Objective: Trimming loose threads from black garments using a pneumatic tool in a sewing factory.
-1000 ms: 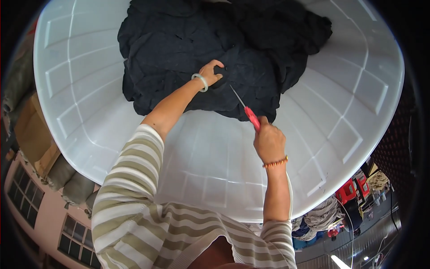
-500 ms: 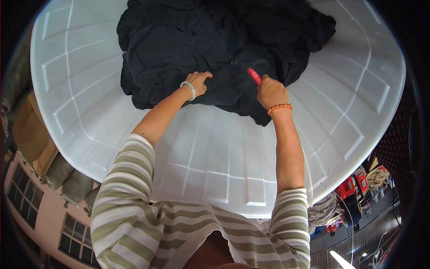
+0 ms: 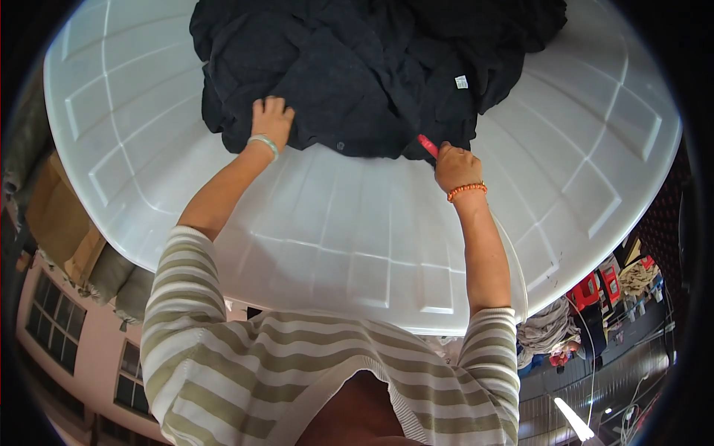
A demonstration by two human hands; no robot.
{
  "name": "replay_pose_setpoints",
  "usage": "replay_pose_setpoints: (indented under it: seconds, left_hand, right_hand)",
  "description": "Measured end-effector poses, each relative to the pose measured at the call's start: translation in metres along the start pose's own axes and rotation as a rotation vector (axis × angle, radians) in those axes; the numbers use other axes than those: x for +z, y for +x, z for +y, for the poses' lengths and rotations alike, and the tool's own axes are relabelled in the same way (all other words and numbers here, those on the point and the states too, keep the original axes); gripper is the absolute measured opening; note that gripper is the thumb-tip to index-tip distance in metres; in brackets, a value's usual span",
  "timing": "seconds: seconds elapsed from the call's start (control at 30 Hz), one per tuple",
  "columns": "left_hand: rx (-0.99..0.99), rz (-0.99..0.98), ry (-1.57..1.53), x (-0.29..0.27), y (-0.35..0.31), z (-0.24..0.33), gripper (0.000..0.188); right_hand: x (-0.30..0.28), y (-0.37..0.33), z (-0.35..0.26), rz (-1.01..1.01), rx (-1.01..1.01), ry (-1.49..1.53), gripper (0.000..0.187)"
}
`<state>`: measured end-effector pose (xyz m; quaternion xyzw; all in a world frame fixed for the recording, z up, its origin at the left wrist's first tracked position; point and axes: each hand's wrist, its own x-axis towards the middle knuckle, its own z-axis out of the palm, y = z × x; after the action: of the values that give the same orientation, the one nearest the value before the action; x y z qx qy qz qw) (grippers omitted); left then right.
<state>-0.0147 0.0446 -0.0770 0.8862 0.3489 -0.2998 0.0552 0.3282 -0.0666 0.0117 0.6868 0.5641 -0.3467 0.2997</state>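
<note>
A pile of black garments point(image 3: 335, 82) lies over the far part of a large white moulded surface point(image 3: 327, 223). My left hand point(image 3: 272, 123), with a pale bangle at the wrist, rests on the near left edge of the cloth, fingers apart. My right hand point(image 3: 457, 165), wearing an orange bead bracelet, is closed around a red stick-like tool point(image 3: 427, 145) at the near right edge of the cloth. The tool's lower part is hidden in the fist, so its kind is unclear. A small white label point(image 3: 461, 82) and a dark button point(image 3: 341, 146) show on the cloth.
The white surface has a raised grid and a curved rim. Bundled sacks point(image 3: 111, 275) and brown cardboard point(image 3: 56, 197) lie beyond its left edge. On the right are red containers point(image 3: 584, 291), a heap of grey cloth point(image 3: 547, 325) and a lit tube lamp point(image 3: 573, 418).
My left hand has moved left and away from me along the cloth. My right hand has shifted slightly nearer. The cloth has been rearranged, and the label and button now show.
</note>
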Motion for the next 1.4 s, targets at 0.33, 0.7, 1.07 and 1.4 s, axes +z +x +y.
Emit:
replay_pose_setpoints:
  seconds: [0.33,0.7,1.07,1.4]
  left_hand:
    - [0.584,-0.44,-0.124,0.048,0.039,0.124,0.057]
    - [0.62,-0.345,0.088,0.074,0.022,0.073,0.046]
    - [0.236,0.235,-0.24,0.067,-0.025,-0.028,0.065]
    - [-0.167,0.19,-1.363,-0.007,0.003,0.021,0.037]
  right_hand:
    - [0.041,-0.033,-0.033,-0.084,-0.242,-0.139,0.012]
    - [0.017,-0.007,-0.067,-0.084,-0.3,0.217,0.017]
    - [-0.033,-0.01,-0.125,-0.108,-0.426,0.333,0.019]
    - [-0.007,-0.01,-0.072,0.207,0.029,0.226,0.049]
